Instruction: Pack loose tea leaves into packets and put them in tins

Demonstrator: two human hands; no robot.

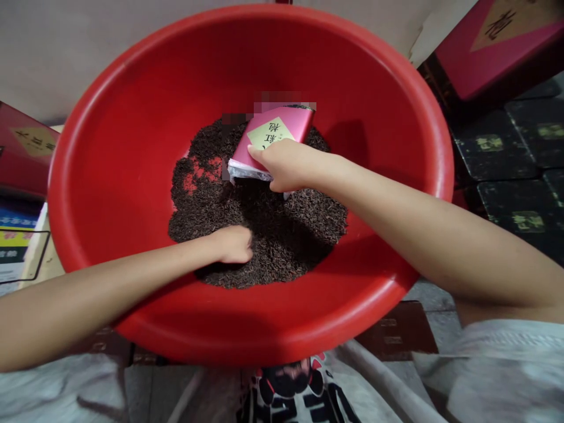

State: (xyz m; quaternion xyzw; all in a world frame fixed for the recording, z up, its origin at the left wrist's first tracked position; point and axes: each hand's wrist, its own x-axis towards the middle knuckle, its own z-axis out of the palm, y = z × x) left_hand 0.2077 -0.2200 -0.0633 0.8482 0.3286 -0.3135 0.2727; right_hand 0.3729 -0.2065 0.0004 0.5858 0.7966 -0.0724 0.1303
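A large red plastic basin (132,106) fills the view, with a heap of dark loose tea leaves (282,229) on its bottom. My right hand (288,165) grips a small pink packet (275,134) with a yellow label, holding it low over the leaves with its silvery open end toward the left. My left hand (233,245) is curled with its fingers dug into the tea leaves near the front of the heap.
Red boxes with gold labels stand at the left (24,150) and upper right (497,47). Dark packets with gold labels (515,164) lie stacked at the right. A printed sheet (13,235) sits at the left edge.
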